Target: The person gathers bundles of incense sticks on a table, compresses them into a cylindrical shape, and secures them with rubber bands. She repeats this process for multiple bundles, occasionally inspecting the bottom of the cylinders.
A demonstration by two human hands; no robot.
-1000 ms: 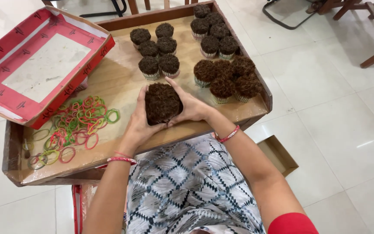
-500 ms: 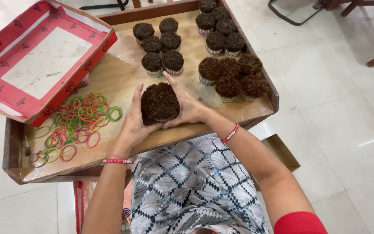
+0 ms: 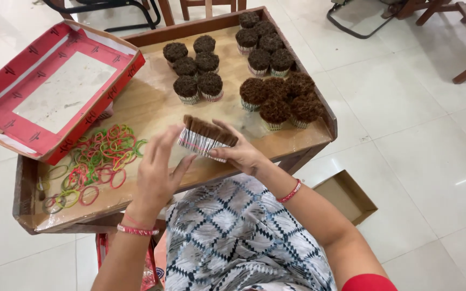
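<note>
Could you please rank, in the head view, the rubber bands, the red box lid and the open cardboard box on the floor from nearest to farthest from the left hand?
From the left hand:
1. Rubber bands, just left of it.
2. Red box lid, upper left.
3. Cardboard box, on the floor far right.

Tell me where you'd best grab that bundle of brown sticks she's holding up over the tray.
Probably around its pale wrapped lower band, where the right hand already grips the bundle of brown sticks. It lies tilted, brown tips up and away, so come from the near, open left end, beside the left hand, fingers wrapping the band, not the loose-looking tips.
</note>
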